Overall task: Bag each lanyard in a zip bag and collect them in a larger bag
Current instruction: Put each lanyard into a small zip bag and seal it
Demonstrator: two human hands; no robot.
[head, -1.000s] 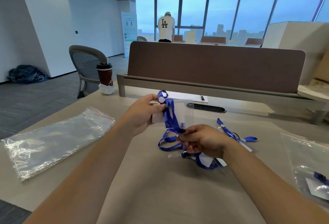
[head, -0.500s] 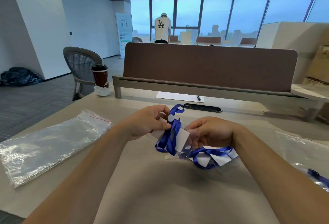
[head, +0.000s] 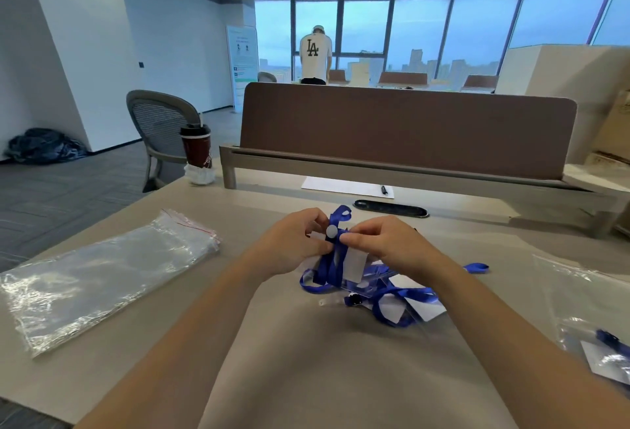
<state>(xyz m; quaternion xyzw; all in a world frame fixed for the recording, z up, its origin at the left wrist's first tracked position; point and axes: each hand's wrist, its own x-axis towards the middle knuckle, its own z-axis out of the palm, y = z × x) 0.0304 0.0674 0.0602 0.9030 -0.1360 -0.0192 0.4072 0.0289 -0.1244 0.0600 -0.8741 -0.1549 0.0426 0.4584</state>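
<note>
both hands pinched on a blue lanyard above the desk

the only writing that could be read was the dark "la" mark on the back of a white t-shirt (head: 315, 53) worn by a person standing at the far windows; print on the dark red paper cup (head: 197, 148) with a black lid and on the standing banner (head: 242, 57) was too small to make out.

the left hand (head: 293, 248) and the right hand (head: 385, 248) met above the beige desk top (head: 306, 360), fingers drawn together and clamped on a folded blue fabric lanyard (head: 329, 258). the left thumb and fingers gripped its left side by a round white button; the right fingertips (head: 347, 239) pressed on the strap just beside that button. a white card (head: 354, 266) hung from the bundle under the right hand, and a strap loop stuck up above the fingers.

more blue lanyards with white cards (head: 402, 302) lay tangled on the desk below the right wrist, touching the held one's hanging loop.

a stack of clear zip bags with red seal lines (head: 99, 278) lay flat to the left, well apart from the hands. at the right edge a larger clear plastic bag (head: 586, 312) held at least one blue lanyard and white card. a white sheet with a pen (head: 347, 187) lay near the brown divider (head: 405, 128).
</note>
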